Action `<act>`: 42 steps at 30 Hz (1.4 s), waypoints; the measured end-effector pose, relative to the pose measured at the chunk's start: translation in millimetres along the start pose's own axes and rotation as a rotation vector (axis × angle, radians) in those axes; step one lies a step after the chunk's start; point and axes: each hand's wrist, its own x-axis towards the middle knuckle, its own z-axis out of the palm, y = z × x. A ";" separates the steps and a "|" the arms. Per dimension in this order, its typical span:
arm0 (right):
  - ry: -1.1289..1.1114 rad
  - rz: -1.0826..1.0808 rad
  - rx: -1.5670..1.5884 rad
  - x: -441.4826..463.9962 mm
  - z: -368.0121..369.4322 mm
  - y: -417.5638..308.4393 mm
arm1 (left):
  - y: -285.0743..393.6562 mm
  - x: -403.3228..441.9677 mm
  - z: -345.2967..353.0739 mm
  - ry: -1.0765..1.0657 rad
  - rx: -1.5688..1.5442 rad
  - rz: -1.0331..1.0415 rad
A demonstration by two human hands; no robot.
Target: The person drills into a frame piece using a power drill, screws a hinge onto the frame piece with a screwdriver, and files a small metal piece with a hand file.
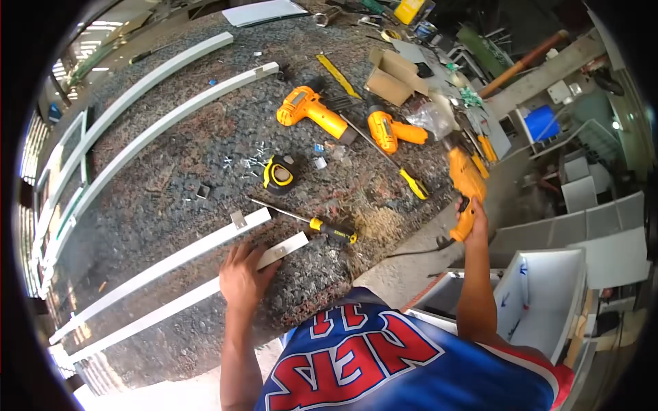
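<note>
My left hand (241,277) lies on the end of the nearer white metal bar (181,305), fingers spread, thumb along its side. A second white bar (171,264) runs beside it, with a small metal piece (238,219) near its end. My right hand (476,220) is wrapped round the handle of an orange corded power drill (466,175), held at the table's right edge. Between the hands a yellow and black screwdriver (332,231) lies on the table. A yellow and black tape measure (278,175) sits beyond it, beside loose screws (255,161).
Two orange cordless drills (308,113) (394,131), a long screwdriver (413,183) and an open cardboard box (394,77) lie farther back. Curved white frames (147,137) cover the left side. White bins (541,294) stand at the lower right.
</note>
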 end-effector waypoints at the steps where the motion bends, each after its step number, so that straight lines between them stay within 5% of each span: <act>1: -0.004 0.039 0.024 8.1 -13.3 12.4 | 1.3 0.7 -2.5 -0.012 0.018 -0.019; 9: -0.120 0.233 -0.133 62.7 -23.2 43.8 | 2.8 1.9 2.5 -0.002 0.060 -0.011; 14: 0.045 0.022 -0.969 42.1 7.0 8.0 | 4.2 1.8 4.7 0.010 0.092 0.007; 24: -0.059 -0.176 -0.931 27.5 -8.3 23.7 | 1.8 4.3 -10.9 -0.047 -0.026 0.070; 28: 0.342 -0.593 -1.115 1.9 50.5 -0.7 | -5.8 33.4 -33.8 0.027 -0.161 0.042; 31: -0.233 -0.620 -0.828 -28.8 133.2 24.9 | -25.9 96.1 -28.4 0.070 -0.134 0.045; 33: -0.620 -0.337 -1.011 -69.7 194.8 28.4 | -47.5 136.2 -5.1 0.053 -0.113 0.066; 38: -0.740 -0.375 -1.352 -92.8 217.1 100.6 | -71.9 177.1 12.0 -0.108 -0.030 0.148; 42: -0.659 -0.241 -1.001 -100.5 191.6 76.1 | -89.9 179.9 19.6 -0.033 -0.025 0.265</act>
